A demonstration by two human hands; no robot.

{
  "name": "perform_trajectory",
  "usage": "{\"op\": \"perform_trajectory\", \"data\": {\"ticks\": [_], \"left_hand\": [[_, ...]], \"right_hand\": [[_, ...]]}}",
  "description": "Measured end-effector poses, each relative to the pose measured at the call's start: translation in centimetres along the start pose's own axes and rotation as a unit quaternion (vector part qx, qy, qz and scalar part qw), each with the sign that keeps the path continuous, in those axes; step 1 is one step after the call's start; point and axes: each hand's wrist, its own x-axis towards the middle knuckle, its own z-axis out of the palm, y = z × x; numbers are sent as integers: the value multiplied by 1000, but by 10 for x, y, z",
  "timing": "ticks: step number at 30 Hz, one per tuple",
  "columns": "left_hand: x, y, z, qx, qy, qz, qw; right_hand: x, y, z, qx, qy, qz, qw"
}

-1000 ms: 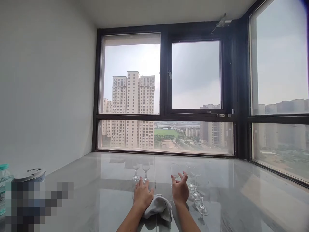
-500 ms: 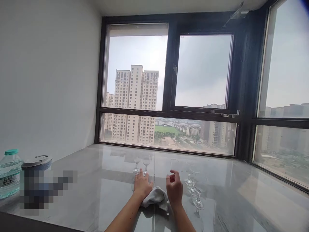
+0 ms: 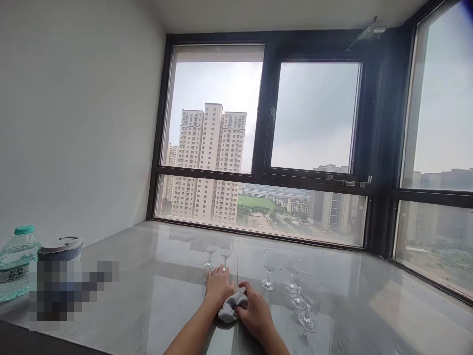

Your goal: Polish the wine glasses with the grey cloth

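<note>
My right hand [image 3: 254,308] is closed on a crumpled grey-white cloth [image 3: 228,309] lying on the glossy grey surface. Just left of it, my left hand [image 3: 219,286] rests palm down with its fingers stretched out. Its fingertips reach the foot of a small stemmed glass [image 3: 226,250]; whether they touch it I cannot tell. Another stemmed glass [image 3: 209,259] stands beside that one. Beyond my right hand stands a clear stemmed glass [image 3: 269,264] by itself. Further right, several more stand in a slanting row, the nearest glass [image 3: 306,318] closest to me.
At the left edge stand a clear bottle with a green cap [image 3: 22,251] and a lidded cup [image 3: 61,249], partly blurred by pixels. The grey stone-like ledge [image 3: 121,296] runs to dark-framed windows [image 3: 258,175] at the back and right. A white wall [image 3: 74,123] rises at left.
My right hand has moved from beside the lone glass down and left onto the cloth, gripping and bunching it. The lone glass now shows fully. My left hand has stayed nearly in place.
</note>
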Motion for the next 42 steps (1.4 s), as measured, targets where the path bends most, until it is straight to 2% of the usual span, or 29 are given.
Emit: {"op": "perform_trajectory", "data": {"ticks": [6, 12, 15, 19, 24, 29, 32, 38, 40, 42], "left_hand": [[-13, 2, -14, 30, 55, 25, 998], [-20, 1, -21, -1, 107, 49, 993], [-24, 2, -23, -28, 95, 64, 993], [-29, 5, -23, -31, 54, 99, 993], [-32, 6, -22, -75, 51, 119, 989], [-31, 8, -25, -60, 21, 175, 983], [-31, 7, -28, -60, 39, 199, 977], [-26, -3, -26, -130, 98, 149, 975], [-20, -7, -23, -204, 101, 106, 968], [-13, -9, -20, -304, 93, 65, 946]], "right_hand": [[4, 3, -4, -24, 37, 27, 999], [8, 9, -10, -36, 115, 81, 989], [9, 7, -10, -10, 159, 70, 985], [9, 3, -10, 42, 198, 20, 979], [9, 4, -10, 122, 235, -35, 964], [11, 7, -12, 124, 295, -31, 947], [11, 7, -14, 99, 327, -6, 940], [13, 13, -13, 90, 335, 50, 936], [14, 16, -11, 99, 328, 63, 937], [14, 17, -7, 119, 301, 61, 944]]}}
